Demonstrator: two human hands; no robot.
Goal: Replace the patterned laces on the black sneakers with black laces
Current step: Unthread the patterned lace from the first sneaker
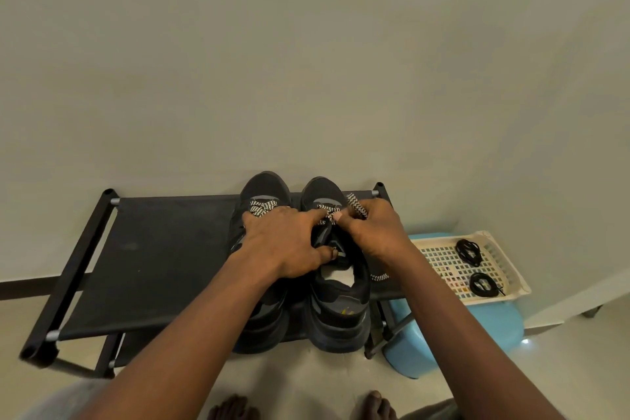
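Since the patterned lace point(357, 206) looks soft and limp, your right hand point(375, 232) pinches it close by the eyelets while your left hand point(283, 244) grips the light sneaker point(341, 315).

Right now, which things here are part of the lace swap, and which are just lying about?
Part of the job: black sneakers, patterned laces, black laces, left hand, right hand.
Just there: shoe rack, basket, blue stool.
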